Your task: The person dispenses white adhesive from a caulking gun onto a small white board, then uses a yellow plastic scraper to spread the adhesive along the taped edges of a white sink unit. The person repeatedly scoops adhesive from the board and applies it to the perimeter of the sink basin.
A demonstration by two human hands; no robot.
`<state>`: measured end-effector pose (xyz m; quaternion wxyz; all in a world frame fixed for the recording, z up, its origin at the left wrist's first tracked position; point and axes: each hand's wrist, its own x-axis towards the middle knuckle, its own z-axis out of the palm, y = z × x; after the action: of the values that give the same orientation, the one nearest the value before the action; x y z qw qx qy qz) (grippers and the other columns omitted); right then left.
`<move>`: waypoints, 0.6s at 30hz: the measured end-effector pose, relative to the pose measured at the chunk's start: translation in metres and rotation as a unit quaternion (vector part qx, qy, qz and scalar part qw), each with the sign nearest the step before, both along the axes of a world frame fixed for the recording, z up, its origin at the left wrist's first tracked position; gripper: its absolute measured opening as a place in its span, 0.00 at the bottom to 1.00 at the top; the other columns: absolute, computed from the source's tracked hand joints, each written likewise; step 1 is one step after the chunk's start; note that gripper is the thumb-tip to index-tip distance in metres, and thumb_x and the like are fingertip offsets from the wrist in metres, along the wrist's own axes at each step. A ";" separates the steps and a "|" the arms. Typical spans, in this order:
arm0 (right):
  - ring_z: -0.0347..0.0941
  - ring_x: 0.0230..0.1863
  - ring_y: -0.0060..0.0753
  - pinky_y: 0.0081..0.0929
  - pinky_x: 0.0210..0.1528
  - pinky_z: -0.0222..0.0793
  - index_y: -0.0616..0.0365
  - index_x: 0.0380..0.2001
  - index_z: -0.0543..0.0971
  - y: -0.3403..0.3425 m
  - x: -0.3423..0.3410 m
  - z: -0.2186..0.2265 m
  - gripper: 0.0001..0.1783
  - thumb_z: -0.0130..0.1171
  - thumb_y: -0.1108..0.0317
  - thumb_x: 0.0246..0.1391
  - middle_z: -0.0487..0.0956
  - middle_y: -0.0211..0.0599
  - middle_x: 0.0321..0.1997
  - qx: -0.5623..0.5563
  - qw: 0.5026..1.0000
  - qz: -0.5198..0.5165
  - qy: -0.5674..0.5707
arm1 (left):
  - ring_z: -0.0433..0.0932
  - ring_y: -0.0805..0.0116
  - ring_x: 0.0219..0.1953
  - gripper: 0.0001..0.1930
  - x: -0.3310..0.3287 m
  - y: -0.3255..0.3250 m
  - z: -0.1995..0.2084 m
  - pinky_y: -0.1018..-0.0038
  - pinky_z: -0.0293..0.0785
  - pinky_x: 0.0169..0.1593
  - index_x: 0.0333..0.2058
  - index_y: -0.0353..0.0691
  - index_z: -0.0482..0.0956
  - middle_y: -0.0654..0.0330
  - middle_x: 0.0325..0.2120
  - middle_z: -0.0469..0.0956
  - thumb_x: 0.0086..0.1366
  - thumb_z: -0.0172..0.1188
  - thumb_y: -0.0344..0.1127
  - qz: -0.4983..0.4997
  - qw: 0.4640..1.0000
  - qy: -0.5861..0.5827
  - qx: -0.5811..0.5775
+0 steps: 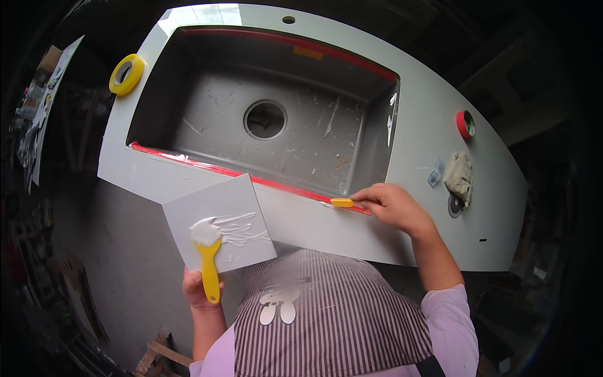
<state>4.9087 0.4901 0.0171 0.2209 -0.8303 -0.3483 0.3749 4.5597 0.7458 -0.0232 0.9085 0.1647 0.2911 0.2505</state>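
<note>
My right hand (397, 206) pinches a small yellow scraper (342, 202) near the right end of the sink's front edge. The scraper rests over the red tape (282, 188) that runs along this edge, with a little white paste beside it. My left hand (196, 288) grips a square white board (182, 207) from below, its fingers mostly hidden underneath. White paste (204, 231) lies on the board in a blob with smeared streaks. A yellow putty knife (209, 270) sits with its blade in the paste, its handle hanging past the board's edge by my left hand.
A grey sink (220, 94) with a round drain hole is set in a white countertop (440, 245). Yellow tape (126, 75) lies at the left edge. On the right are a red tape roll (465, 124), a crumpled cloth (460, 174) and a grey disc (455, 206).
</note>
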 end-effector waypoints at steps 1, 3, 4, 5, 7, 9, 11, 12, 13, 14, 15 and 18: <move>0.79 0.42 0.42 0.32 0.48 0.73 0.56 0.45 0.83 0.003 -0.004 -0.004 0.14 0.58 0.71 0.56 0.83 0.42 0.39 0.013 1.000 -0.006 0.008 | 0.83 0.63 0.26 0.14 0.001 0.000 0.000 0.66 0.81 0.26 0.37 0.29 0.80 0.50 0.31 0.84 0.58 0.57 0.34 -0.004 1.000 0.005 -0.003; 0.79 0.41 0.38 0.29 0.47 0.72 0.57 0.45 0.83 0.008 -0.010 -0.013 0.14 0.59 0.72 0.56 0.83 0.40 0.38 0.040 0.999 -0.019 0.025 | 0.83 0.60 0.27 0.17 0.000 0.000 -0.001 0.63 0.82 0.27 0.44 0.28 0.74 0.48 0.34 0.82 0.57 0.57 0.32 -0.008 1.000 -0.005 -0.019; 0.79 0.42 0.38 0.29 0.47 0.72 0.57 0.45 0.83 0.010 -0.012 -0.014 0.14 0.59 0.72 0.56 0.83 0.41 0.38 0.033 0.999 -0.023 0.035 | 0.83 0.57 0.29 0.24 -0.004 0.001 -0.006 0.61 0.84 0.27 0.52 0.27 0.68 0.45 0.38 0.80 0.57 0.57 0.30 -0.007 0.999 -0.020 -0.034; 0.79 0.42 0.38 0.29 0.48 0.72 0.57 0.45 0.83 0.011 -0.013 -0.014 0.13 0.59 0.72 0.56 0.83 0.41 0.39 0.026 0.998 -0.027 0.045 | 0.84 0.54 0.31 0.31 -0.006 0.002 -0.008 0.59 0.85 0.28 0.59 0.27 0.62 0.42 0.42 0.79 0.56 0.57 0.28 -0.008 0.998 -0.034 -0.048; 0.79 0.43 0.40 0.30 0.48 0.72 0.57 0.45 0.83 0.008 -0.012 -0.014 0.14 0.59 0.70 0.56 0.84 0.42 0.41 0.006 0.998 -0.025 0.052 | 0.84 0.54 0.32 0.32 -0.007 0.002 -0.009 0.59 0.85 0.28 0.60 0.27 0.61 0.42 0.44 0.78 0.56 0.57 0.28 -0.005 0.998 -0.042 -0.040; 0.80 0.44 0.43 0.33 0.49 0.73 0.56 0.45 0.83 0.000 -0.008 -0.010 0.14 0.59 0.68 0.56 0.84 0.42 0.43 -0.017 0.999 -0.016 0.045 | 0.84 0.54 0.32 0.32 -0.007 0.001 -0.010 0.59 0.85 0.28 0.60 0.26 0.61 0.42 0.46 0.77 0.56 0.57 0.28 -0.003 0.998 -0.046 -0.041; 0.80 0.44 0.43 0.33 0.48 0.73 0.56 0.44 0.83 -0.015 -0.003 -0.010 0.14 0.59 0.68 0.56 0.84 0.41 0.42 -0.043 0.997 -0.032 0.062 | 0.84 0.54 0.33 0.32 -0.007 0.001 -0.012 0.59 0.86 0.28 0.60 0.26 0.61 0.42 0.47 0.76 0.56 0.57 0.28 -0.004 0.998 -0.046 -0.047; 0.80 0.44 0.43 0.33 0.48 0.73 0.55 0.44 0.84 -0.022 -0.001 -0.010 0.13 0.59 0.68 0.56 0.84 0.41 0.42 -0.054 0.995 -0.039 0.072 | 0.84 0.54 0.33 0.32 -0.006 0.001 -0.012 0.59 0.86 0.28 0.60 0.26 0.61 0.42 0.47 0.76 0.56 0.57 0.28 -0.004 0.998 -0.046 -0.046; 0.80 0.44 0.43 0.33 0.48 0.73 0.55 0.44 0.84 -0.030 0.002 -0.009 0.13 0.59 0.68 0.56 0.84 0.41 0.42 -0.067 0.995 -0.033 0.065 | 0.84 0.54 0.33 0.32 -0.004 0.001 -0.011 0.59 0.86 0.28 0.60 0.26 0.61 0.42 0.48 0.76 0.56 0.57 0.28 -0.006 0.998 -0.047 -0.041; 0.80 0.44 0.43 0.33 0.48 0.73 0.54 0.43 0.84 -0.038 0.004 -0.007 0.13 0.59 0.67 0.55 0.84 0.40 0.41 -0.080 0.995 -0.027 0.059 | 0.84 0.54 0.33 0.33 -0.003 0.001 -0.012 0.59 0.86 0.28 0.60 0.26 0.60 0.42 0.48 0.76 0.56 0.57 0.28 -0.009 0.998 -0.048 -0.039; 0.80 0.44 0.43 0.34 0.47 0.73 0.54 0.43 0.84 -0.043 0.005 -0.006 0.13 0.59 0.67 0.55 0.84 0.40 0.41 -0.092 0.994 -0.021 0.053 | 0.84 0.54 0.33 0.33 -0.002 0.001 -0.012 0.59 0.86 0.28 0.60 0.26 0.60 0.42 0.48 0.76 0.56 0.58 0.28 -0.014 0.998 -0.048 -0.036; 0.79 0.42 0.43 0.32 0.46 0.73 0.54 0.41 0.85 -0.045 0.008 0.010 0.12 0.59 0.73 0.53 0.84 0.41 0.38 -0.152 0.988 0.014 -0.020 | 0.84 0.54 0.33 0.33 -0.002 0.002 -0.014 0.59 0.86 0.28 0.60 0.26 0.60 0.42 0.48 0.76 0.56 0.58 0.28 -0.027 0.998 -0.047 -0.038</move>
<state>4.9171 0.4450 0.0267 0.0800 -0.8565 -0.3030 0.4102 4.5577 0.7477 -0.0373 0.9331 0.1257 0.2533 0.2220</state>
